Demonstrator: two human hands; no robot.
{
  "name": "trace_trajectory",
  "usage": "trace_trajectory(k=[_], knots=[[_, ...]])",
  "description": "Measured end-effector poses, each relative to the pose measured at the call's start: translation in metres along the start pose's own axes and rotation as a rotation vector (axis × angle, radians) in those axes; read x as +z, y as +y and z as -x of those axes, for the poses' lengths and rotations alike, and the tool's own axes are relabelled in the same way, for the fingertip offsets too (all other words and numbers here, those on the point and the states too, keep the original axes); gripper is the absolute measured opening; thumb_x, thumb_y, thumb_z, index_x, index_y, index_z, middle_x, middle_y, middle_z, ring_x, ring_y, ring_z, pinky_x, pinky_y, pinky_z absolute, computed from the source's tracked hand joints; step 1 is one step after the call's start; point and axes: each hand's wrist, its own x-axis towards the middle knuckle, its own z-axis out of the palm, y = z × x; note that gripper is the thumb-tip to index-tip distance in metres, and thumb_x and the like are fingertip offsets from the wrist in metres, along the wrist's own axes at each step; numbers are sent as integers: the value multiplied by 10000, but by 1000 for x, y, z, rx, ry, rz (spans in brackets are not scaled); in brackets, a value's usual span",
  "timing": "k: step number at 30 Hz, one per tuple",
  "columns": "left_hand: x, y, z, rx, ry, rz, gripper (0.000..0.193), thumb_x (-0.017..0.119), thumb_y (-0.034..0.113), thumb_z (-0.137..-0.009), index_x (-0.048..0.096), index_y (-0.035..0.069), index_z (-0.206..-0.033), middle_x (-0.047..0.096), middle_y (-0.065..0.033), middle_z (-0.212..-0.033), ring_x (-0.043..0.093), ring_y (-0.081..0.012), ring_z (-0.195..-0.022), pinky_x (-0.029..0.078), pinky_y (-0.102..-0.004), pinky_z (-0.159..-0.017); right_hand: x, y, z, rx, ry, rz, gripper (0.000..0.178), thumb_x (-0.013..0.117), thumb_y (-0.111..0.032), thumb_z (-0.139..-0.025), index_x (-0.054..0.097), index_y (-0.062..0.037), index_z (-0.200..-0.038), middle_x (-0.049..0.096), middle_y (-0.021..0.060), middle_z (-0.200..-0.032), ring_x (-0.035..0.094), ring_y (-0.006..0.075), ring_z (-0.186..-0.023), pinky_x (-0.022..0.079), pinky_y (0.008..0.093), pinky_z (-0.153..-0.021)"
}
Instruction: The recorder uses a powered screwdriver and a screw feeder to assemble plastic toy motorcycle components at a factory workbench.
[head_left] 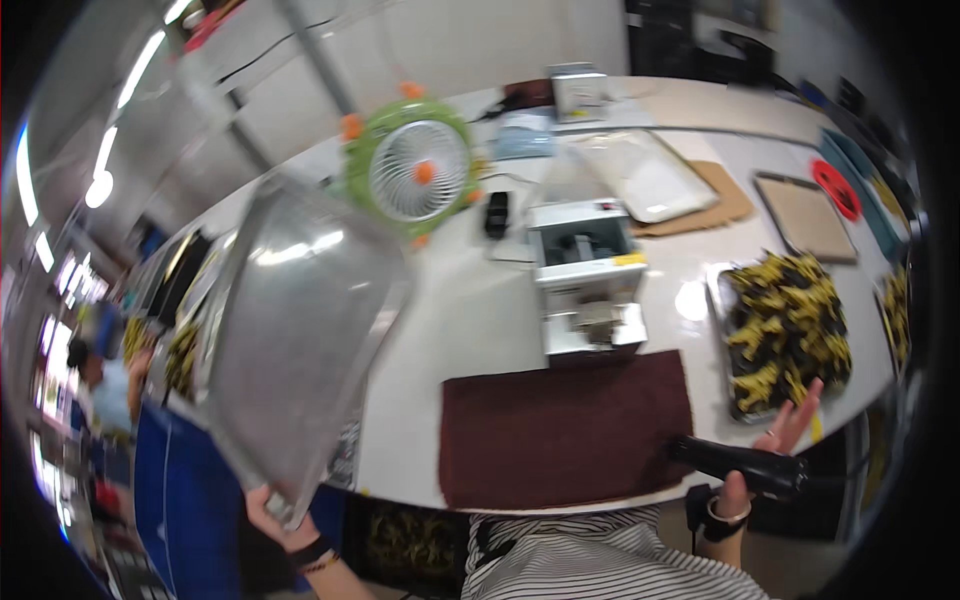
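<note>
At the left, my left hand (277, 515) grips the lower corner of a large shallow metal tray (300, 330), tilted up on its side. My right hand (765, 455) is near the table's front right edge with its fingers stretched out and apart. A black cylindrical tool (742, 466), its exact kind unclear, crosses in front of that palm between thumb and fingers; its narrow end reaches over a dark maroon cloth (560, 430). Just beyond the fingers stands a metal tray of yellow-and-black soft-looking pieces (790, 335).
A white boxy machine (590, 290) stands behind the cloth. A green fan (415, 165) and a small black device (497, 215) are farther back. White and beige trays (650, 175) lie at the back right, by a red ring (836, 190). A person (105, 385) is at the far left.
</note>
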Motion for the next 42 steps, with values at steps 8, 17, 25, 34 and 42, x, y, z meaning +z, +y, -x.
trace_trajectory(k=[8, 17, 25, 34, 42], knots=[[107, 32, 59, -373, -434, 117, 575, 430, 125, -669, 423, -32, -1222, 565, -137, -1000, 587, -216, -844, 493, -291, -727, 32, -20, 3, 130, 11, -417, 901, 551, -483, -741, 168, -11, -1407, 168, 219, -1452, 183, 337, -1350, 171, 458, -1066], [365, 37, 180, -608, -1088, 313, 57, 530, 83, -815, 516, 60, -865, 572, -43, -825, 570, -130, -706, 468, -247, -626, 7, -9, 39, 115, -11, -394, 692, 641, -380, -691, 438, 13, -1223, 326, 267, -1353, 297, 366, -1280, 188, 458, -1059], [578, -54, 360, -595, -1514, 159, 178, 492, 56, -799, 418, -8, -947, 540, -129, -861, 613, -264, -765, 574, -411, -668, -36, -12, 41, 393, -144, -442, 520, 695, -163, -667, 530, -6, -1134, 545, 166, -1161, 528, 275, -1074, 395, 350, -929], [638, -207, 500, -958, -1540, -18, 230, 480, 139, -866, 440, -22, -1025, 559, -198, -975, 605, -360, -868, 547, -487, -756, -52, -29, 55, 454, -58, -536, 477, 721, -127, -699, 545, -15, -1127, 588, 102, -1033, 574, 180, -896, 457, 297, -791], [653, -247, 497, -1122, -1586, 7, 548, 559, 452, -835, 421, 79, -1213, 422, -176, -1194, 436, -290, -1132, 382, -442, -958, -52, -28, 59, 480, -65, -519, 444, 724, -146, -686, 571, -22, -1084, 609, 102, -995, 584, 172, -908, 478, 305, -800]])
